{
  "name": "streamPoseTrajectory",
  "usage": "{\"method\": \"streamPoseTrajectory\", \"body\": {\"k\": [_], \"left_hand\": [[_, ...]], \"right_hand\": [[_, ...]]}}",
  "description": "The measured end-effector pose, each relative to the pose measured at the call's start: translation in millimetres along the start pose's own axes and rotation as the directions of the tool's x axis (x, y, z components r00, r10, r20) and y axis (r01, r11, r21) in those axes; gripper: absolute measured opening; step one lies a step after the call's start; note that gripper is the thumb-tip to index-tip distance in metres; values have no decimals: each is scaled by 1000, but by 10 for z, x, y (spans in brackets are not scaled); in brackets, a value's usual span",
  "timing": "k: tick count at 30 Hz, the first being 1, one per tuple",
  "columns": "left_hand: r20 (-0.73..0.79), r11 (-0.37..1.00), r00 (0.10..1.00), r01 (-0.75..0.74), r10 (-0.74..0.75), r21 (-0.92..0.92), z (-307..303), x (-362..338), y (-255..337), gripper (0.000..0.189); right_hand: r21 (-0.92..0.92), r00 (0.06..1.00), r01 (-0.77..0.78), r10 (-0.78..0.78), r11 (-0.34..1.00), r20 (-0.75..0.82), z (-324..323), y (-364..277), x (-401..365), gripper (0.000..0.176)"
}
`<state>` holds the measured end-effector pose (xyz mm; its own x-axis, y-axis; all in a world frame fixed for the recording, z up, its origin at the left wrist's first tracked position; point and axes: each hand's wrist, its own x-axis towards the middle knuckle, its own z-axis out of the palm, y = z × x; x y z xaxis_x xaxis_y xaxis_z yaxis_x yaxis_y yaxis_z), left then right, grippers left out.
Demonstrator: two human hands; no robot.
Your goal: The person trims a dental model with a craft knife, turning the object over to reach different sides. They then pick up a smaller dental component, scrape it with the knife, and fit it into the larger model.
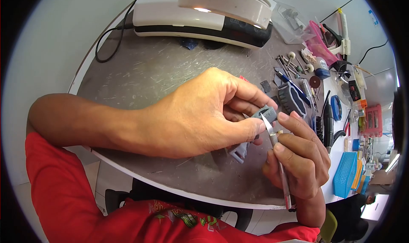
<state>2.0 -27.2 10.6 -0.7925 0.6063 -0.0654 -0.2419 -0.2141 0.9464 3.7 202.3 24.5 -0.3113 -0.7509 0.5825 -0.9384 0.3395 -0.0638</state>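
My left hand (191, 111) pinches a small grey block (269, 114) between thumb and fingers, held up over the workbench. The block has a dark recess on its upper face. A craft knife (282, 175) with a metal handle is gripped in my right hand (304, 160), its pointed blade lying against the block close to my left thumb tip. My right index finger reaches to the block's right end. Below my left hand shows a grey forked piece (238, 152), partly hidden by the fingers.
A white machine (179, 19) stands at the back beneath a lamp head (230, 7). To the right are a ribbed grey part (292, 99), a blue pen (283, 76), several rotary bits, a pink tray (320, 43), a black handpiece (328, 126) and a blue basket (345, 175).
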Motion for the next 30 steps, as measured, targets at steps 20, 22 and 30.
{"method": "streamPoseTrajectory", "body": {"k": [20, 22, 30], "left_hand": [[-54, 999, 998, 26, -25, 21, 31, -29, 21, 30], [-51, 999, 999, 10, -8, 31, 32, -24, 22, 30], [-36, 994, 999, 20, -16, 110, 36, -54, 67, 28]], "right_hand": [[19, 998, 32, -31, 999, -55, 15, -13, -10, 29], [15, 998, 33, -32, 999, -59, 15, -25, -7, 29], [-42, 966, -155, 143, 987, -215, 31, 190, -78, 24]]}}
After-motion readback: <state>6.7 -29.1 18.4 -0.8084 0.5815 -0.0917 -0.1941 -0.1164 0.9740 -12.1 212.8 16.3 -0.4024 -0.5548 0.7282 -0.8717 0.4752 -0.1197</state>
